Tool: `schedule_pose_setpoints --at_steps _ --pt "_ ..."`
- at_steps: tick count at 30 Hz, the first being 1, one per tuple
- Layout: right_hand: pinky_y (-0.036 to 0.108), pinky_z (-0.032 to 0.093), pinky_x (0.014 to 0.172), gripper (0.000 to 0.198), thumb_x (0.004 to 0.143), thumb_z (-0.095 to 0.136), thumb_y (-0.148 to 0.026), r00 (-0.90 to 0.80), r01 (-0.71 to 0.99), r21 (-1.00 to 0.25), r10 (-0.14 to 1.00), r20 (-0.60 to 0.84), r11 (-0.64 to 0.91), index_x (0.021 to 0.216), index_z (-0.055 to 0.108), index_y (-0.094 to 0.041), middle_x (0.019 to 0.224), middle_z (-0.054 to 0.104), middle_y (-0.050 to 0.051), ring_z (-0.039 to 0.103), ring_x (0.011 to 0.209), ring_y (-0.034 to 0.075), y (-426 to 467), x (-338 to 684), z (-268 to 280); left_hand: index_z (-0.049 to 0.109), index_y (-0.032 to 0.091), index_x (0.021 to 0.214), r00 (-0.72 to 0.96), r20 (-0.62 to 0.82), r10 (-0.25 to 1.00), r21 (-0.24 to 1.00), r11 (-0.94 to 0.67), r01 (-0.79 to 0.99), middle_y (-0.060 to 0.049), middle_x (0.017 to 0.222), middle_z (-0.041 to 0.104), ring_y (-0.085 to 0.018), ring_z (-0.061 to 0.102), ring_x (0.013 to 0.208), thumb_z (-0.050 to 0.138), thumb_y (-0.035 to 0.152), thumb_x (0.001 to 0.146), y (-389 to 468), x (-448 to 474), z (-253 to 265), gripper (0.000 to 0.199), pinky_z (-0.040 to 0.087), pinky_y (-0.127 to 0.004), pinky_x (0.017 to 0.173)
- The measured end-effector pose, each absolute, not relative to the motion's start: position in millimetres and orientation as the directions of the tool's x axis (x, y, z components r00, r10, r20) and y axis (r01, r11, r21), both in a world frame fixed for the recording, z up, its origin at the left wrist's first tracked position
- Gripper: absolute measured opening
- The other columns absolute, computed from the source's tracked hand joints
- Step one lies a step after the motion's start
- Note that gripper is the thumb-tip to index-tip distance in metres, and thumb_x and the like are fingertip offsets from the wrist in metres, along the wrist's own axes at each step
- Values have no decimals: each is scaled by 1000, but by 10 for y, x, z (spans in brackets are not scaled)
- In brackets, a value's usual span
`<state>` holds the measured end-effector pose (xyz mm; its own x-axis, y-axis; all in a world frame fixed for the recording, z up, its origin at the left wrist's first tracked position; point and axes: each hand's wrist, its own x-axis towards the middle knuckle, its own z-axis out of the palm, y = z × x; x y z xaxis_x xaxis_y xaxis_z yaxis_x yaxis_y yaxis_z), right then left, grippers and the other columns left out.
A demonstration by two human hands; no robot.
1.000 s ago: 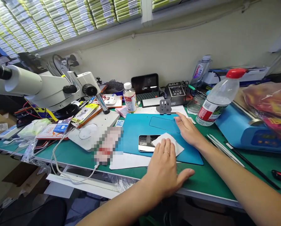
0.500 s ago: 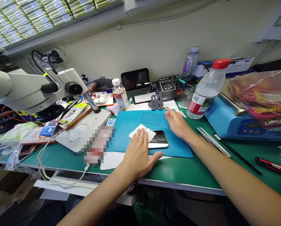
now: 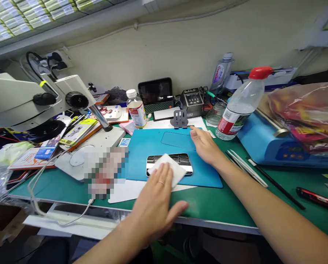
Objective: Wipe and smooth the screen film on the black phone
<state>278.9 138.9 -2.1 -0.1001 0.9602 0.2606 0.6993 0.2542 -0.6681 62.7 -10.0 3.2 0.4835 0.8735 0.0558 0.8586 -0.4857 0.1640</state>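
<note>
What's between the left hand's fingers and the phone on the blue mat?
In the head view, a white wipe lies between the left hand and the shiny phone.

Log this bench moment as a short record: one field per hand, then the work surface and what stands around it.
left hand: flat, fingers pressing a white wipe onto the phone
right hand: open, resting on the blue mat beside the phone
phone: lies flat on the blue mat, glossy face up, partly covered by the wipe
bench: green top
nearby: microscope at left, red-capped water bottle at right, tweezers beside the right forearm
</note>
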Motion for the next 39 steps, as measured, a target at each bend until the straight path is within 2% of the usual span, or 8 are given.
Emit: schedule_pose_setpoints --at_steps 5,9,13,20,26,30,36,39 --pt "56 33 117 85 91 14 -78 -100 697 -670 959 263 257 141 55 -23 145 58 12 42 142 34 1392 2784 -10 30 -7 152 388 49 920 131 -391 911 -28 160 24 -37 19 151 29 65 101 252 691 54 88 23 -53 122" --pt "57 32 117 89 89 11 -80 -107 694 -666 953 282 275 138 57 -22 143 59 13 45 139 35 1427 2784 -35 30 -5 153 453 85 887 228 -460 858 -26 161 24 -35 18 152 30 74 96 369 1131 92 98 22 -47 124" --pt "56 32 117 95 87 8 -83 -129 701 -647 945 300 301 133 61 -19 137 62 16 48 135 35 1413 2782 -57 26 -6 154 485 104 868 264 -494 828 -25 162 20 -34 14 153 30 74 96 309 1267 90 99 19 -46 125" --pt "55 33 116 86 91 12 -79 -130 703 -639 941 314 310 130 63 -22 135 64 14 48 135 33 1403 2780 -69 23 1 157 569 70 819 242 -567 787 -20 165 12 -33 11 153 26 75 96 -96 855 66 96 21 -48 124" --pt "55 30 117 81 93 11 -76 -123 698 -642 937 328 317 131 62 -25 137 63 12 49 135 31 1458 2791 -80 27 -5 154 517 52 854 229 -514 826 -24 162 23 -33 16 153 27 73 97 273 1071 146 96 20 -45 125" --pt "56 28 117 83 91 8 -78 -128 700 -635 932 338 327 125 64 -26 133 65 12 50 133 31 1448 2781 -64 26 -6 154 476 65 877 209 -478 853 -26 162 19 -36 15 153 30 74 96 313 1206 137 99 19 -46 125" --pt "53 33 115 81 93 9 -76 -96 699 -647 937 337 304 123 65 -26 133 64 12 50 132 32 1432 2764 -37 26 -5 154 501 87 861 196 -508 839 -25 163 17 -36 14 153 24 74 97 -24 1222 104 98 19 -47 125" --pt "53 31 116 83 92 7 -77 -84 700 -649 937 340 299 119 66 -25 134 63 13 48 134 32 1439 2765 -32 28 -6 153 511 77 856 167 -517 840 -26 162 21 -36 17 152 26 74 97 131 1261 122 97 20 -46 124"
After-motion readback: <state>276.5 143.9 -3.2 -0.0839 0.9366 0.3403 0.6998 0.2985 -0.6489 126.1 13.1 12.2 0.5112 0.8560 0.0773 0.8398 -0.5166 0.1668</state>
